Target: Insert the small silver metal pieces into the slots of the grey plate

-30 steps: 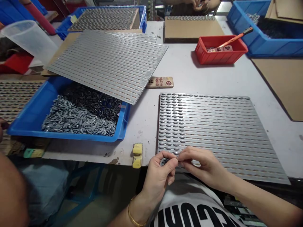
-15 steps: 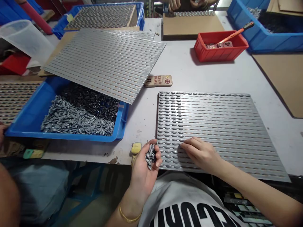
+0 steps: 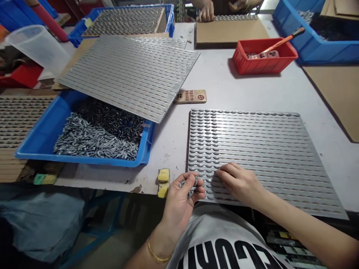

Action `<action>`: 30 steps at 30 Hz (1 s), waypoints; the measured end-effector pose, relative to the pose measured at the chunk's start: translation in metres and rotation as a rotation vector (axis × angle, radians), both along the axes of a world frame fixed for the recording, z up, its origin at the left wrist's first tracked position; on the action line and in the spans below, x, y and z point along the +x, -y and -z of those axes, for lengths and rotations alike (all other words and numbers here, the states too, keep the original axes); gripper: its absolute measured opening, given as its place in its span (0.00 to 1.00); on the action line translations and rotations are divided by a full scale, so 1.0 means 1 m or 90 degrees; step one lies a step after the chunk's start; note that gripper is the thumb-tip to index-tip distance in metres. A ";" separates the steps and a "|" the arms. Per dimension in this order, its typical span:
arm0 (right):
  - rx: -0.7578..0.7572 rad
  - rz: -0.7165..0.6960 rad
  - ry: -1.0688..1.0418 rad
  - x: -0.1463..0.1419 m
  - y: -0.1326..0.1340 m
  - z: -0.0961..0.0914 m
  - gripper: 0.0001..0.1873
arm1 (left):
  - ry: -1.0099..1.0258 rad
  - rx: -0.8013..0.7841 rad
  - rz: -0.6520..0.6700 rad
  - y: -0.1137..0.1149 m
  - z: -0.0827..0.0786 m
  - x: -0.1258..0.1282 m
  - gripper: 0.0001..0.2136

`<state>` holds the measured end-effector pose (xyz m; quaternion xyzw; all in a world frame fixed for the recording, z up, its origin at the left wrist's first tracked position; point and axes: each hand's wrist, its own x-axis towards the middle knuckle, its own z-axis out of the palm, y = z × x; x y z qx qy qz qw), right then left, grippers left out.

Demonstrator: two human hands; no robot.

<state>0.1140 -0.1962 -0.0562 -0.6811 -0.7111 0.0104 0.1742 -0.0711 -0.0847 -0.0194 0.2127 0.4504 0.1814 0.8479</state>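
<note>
My left hand (image 3: 183, 194) is curled around several small grey spindle-shaped pieces (image 3: 192, 191), thumb folded over them, at the front left corner of a grey ridged board (image 3: 269, 157). My right hand (image 3: 239, 183) rests on that board, its fingertips pinched together at the edge of the filled columns. Whatever those fingertips hold is hidden. Similar shiny pieces (image 3: 203, 144) sit in columns along the board's left side, and a single row of them runs along its far edge.
To the left, a blue bin (image 3: 95, 160) holds loose grey and black pieces under a slanted ridged sheet (image 3: 134, 74). A red box (image 3: 263, 67) with an orange-handled tool (image 3: 283, 40) stands farther back. Across the table, another person's hands (image 3: 206, 11) work at a brown board (image 3: 230, 33).
My left hand has moved right and closed its thumb and fingers over the grey pieces. My right hand stays almost in place on the board. The view has shifted slightly.
</note>
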 end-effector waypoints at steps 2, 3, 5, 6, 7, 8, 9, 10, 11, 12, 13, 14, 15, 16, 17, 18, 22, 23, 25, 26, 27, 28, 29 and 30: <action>0.016 0.015 -0.043 -0.001 0.000 -0.004 0.12 | -0.003 0.004 0.005 0.002 0.000 0.001 0.14; 0.027 0.023 -0.075 -0.003 0.000 -0.007 0.12 | -0.005 0.007 0.007 0.003 0.000 0.001 0.14; 0.042 0.030 -0.173 -0.009 -0.002 -0.016 0.11 | -0.009 0.011 0.011 0.005 0.000 0.002 0.15; 0.036 0.030 -0.239 -0.013 -0.004 -0.022 0.11 | -0.009 0.012 0.013 0.006 0.000 0.003 0.15; 0.025 0.027 -0.312 -0.017 -0.006 -0.027 0.11 | -0.006 0.013 0.017 0.007 0.000 0.003 0.15; 0.009 0.024 -0.383 -0.022 -0.009 -0.033 0.11 | -0.001 0.012 0.023 0.009 0.000 0.004 0.16; -0.009 0.021 -0.448 -0.026 -0.012 -0.037 0.11 | 0.008 0.011 0.031 0.010 0.000 0.004 0.16; -0.023 0.020 -0.503 -0.030 -0.015 -0.041 0.10 | 0.018 0.008 0.037 0.011 0.000 0.005 0.15; -0.033 0.021 -0.548 -0.033 -0.018 -0.043 0.09 | 0.029 0.003 0.042 0.013 0.000 0.005 0.15; -0.036 0.020 -0.583 -0.035 -0.021 -0.044 0.09 | 0.038 -0.003 0.045 0.014 0.000 0.006 0.15; -0.036 0.019 -0.611 -0.036 -0.022 -0.045 0.08 | 0.046 -0.009 0.045 0.015 0.000 0.006 0.15; -0.036 0.020 -0.635 -0.037 -0.023 -0.045 0.08 | 0.052 -0.014 0.045 0.016 0.000 0.006 0.15; -0.034 0.025 -0.660 -0.038 -0.023 -0.044 0.08 | 0.056 -0.019 0.045 0.016 0.000 0.007 0.15; -0.034 0.037 -0.691 -0.038 -0.023 -0.043 0.08 | 0.059 -0.022 0.046 0.016 0.000 0.007 0.15; -0.038 0.053 -0.727 -0.038 -0.021 -0.042 0.08 | 0.060 -0.023 0.046 0.017 0.000 0.007 0.15; -0.045 0.074 -0.768 -0.037 -0.020 -0.041 0.08 | 0.061 -0.023 0.047 0.017 0.001 0.007 0.14; -0.083 0.145 -0.885 -0.035 -0.014 -0.037 0.08 | 0.051 -0.014 0.056 0.016 0.002 0.009 0.14; -0.087 0.152 -0.896 -0.035 -0.013 -0.036 0.08 | 0.045 -0.013 0.058 0.016 0.002 0.010 0.14; -0.094 0.155 -0.912 -0.034 -0.010 -0.035 0.09 | 0.032 -0.010 0.062 0.017 0.001 0.011 0.15; -0.099 0.154 -0.920 -0.033 -0.008 -0.035 0.08 | 0.027 -0.007 0.063 0.017 0.000 0.012 0.15; -0.103 0.154 -0.927 -0.033 -0.007 -0.035 0.08 | 0.023 -0.005 0.065 0.018 0.000 0.013 0.15; -0.108 0.153 -0.936 -0.033 -0.006 -0.035 0.08 | 0.021 -0.001 0.068 0.018 -0.001 0.013 0.15; -0.115 0.149 -0.947 -0.033 -0.004 -0.036 0.08 | 0.019 0.004 0.070 0.019 -0.001 0.014 0.15; -0.121 0.145 -0.954 -0.033 -0.003 -0.037 0.07 | 0.018 0.009 0.072 0.019 -0.002 0.014 0.14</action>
